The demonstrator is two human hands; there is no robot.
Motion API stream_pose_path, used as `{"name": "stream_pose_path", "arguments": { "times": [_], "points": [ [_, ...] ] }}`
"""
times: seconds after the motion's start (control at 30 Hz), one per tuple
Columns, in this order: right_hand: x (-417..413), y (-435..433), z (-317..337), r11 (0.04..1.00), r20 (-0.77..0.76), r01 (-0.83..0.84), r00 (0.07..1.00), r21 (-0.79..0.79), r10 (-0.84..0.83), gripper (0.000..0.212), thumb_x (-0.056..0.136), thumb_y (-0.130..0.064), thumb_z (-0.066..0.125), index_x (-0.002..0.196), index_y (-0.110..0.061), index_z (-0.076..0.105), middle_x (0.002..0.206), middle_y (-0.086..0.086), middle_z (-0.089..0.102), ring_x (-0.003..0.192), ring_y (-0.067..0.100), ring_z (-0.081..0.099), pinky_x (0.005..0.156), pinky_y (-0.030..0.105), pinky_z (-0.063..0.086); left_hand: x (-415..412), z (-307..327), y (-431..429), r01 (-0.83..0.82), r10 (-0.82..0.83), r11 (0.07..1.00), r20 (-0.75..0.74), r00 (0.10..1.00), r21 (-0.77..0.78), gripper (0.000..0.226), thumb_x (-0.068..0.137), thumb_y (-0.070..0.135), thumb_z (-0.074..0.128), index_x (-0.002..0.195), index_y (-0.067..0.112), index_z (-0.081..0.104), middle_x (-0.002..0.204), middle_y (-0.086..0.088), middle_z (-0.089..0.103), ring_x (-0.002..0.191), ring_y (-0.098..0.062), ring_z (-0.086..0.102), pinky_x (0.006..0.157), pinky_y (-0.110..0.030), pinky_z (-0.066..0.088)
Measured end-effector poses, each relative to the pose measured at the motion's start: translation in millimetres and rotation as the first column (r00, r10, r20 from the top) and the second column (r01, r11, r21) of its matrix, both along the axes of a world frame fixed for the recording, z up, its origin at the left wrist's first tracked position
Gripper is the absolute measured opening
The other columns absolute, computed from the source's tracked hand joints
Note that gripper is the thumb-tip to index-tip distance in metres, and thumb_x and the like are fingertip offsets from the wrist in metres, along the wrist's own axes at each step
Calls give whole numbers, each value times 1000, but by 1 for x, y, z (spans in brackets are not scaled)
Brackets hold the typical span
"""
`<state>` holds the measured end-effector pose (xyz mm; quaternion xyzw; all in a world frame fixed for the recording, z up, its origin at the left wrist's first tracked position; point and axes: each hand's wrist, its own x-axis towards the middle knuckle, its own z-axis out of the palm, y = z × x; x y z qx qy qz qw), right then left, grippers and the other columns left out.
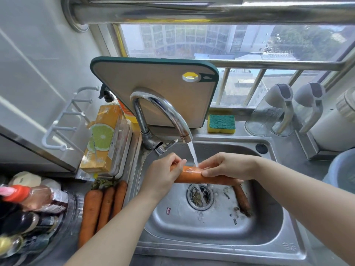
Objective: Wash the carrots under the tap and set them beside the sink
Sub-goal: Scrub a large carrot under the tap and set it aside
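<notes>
Far left: cluster of bottles (28,208) on the counter, one with a red cap, lying or leaning, blurred. Above them a white hook rack (63,120) on the tiled wall. Next right, an orange box with a lime picture (101,139) stands tilted against a clear tray, a yellow bottle with black trigger top behind it. In front of the box, three carrots (103,206) lie side by side on the counter just left of the sink rim, green stub ends pointing away from the camera, touching each other. Cutting board (153,89), beige with dark green edge, leans upright behind the tap against the window bars. Tap (163,114) is chrome, curved, running; the water stream (193,154) falls onto the carrot in hand (199,178), which sits horizontal over the sink (221,244), above the drain (200,196). Left hand (165,177) wraps the carrot's left end, fingers curled closed around it. Right hand (228,166) grips further right, thumb and fingers pinched on top of the carrot right by the stream. Another carrot (242,200) lies on the sink floor right of the drain, darker, wet bits around it. Sponge (221,123), green on yellow, sits on the ledge behind the sink. Further right, two clear jugs with grey lids (288,110), then a white container at the edge, and a pale blue basin (342,169) partly in frame.
</notes>
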<state>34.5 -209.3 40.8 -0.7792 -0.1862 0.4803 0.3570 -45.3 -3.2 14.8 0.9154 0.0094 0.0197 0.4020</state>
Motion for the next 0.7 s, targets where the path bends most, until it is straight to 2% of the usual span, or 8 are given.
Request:
{"name": "stream_pose_path", "arguments": {
  "times": [0.07,0.2,0.37,0.4,0.47,0.57,0.63,0.7],
  "points": [
    [-2,2,-2,1000,9,22,1000,17,-23,21,90,-28,63,110,-32,69,97,-8,71,85,4,62,90,23,46,-1,-1,-2,8,-8,1000,22,1000,17,45,84,60,37,81,23,61,71,8,63,71,-9,59,69,-37,47],
    [-10,11,-3,983,135,156,977,94,-168,24,84,-40,68,97,-21,75,71,-10,64,58,-3,52,59,9,38,-1,2,-4,-7,7,1000,65,998,6,35,88,52,43,78,23,60,68,9,60,68,-8,57,66,-35,46],
    [-1,1,5,997,-85,38,996,67,-33,20,91,-25,62,109,-28,71,92,-3,70,79,9,60,78,23,48,0,2,2,7,-6,999,24,1000,-33,38,83,59,40,75,27,58,66,10,59,67,-6,56,66,-23,40],
    [0,1,7,999,-45,5,999,51,-3,18,90,-23,63,105,-30,71,88,-4,69,77,8,59,76,23,47,1,1,3,-8,9,999,19,1000,-50,41,82,61,39,74,26,58,65,10,59,67,-6,56,65,-21,39],
    [-4,10,9,998,209,-61,976,-5,61,2,86,-28,68,86,-25,68,71,-8,60,63,6,50,65,24,39,2,0,3,-54,55,996,10,998,-71,40,82,59,41,74,24,59,65,9,59,66,-6,56,65,-20,38],
    [-21,25,6,986,583,-66,800,-154,144,34,81,-50,66,77,-18,55,65,-7,52,60,13,47,57,30,34,3,0,1,-115,114,988,-12,993,-103,33,86,49,46,74,21,59,67,8,59,66,-5,55,63,-17,37],
    [-27,26,2,963,673,-68,702,-263,233,45,83,-63,53,78,-19,48,71,-4,54,66,19,50,60,32,37,1,-1,0,-102,101,989,-14,995,-105,29,91,43,53,76,19,61,67,7,60,67,-6,55,65,-19,38],
    [-27,26,1,944,650,-86,705,-318,284,48,85,-67,43,76,-20,46,71,-4,53,68,20,50,61,32,38,-2,-2,-2,-73,74,994,0,997,-82,29,92,42,52,78,18,62,66,8,60,67,-7,57,65,-20,39]
  ]
}}
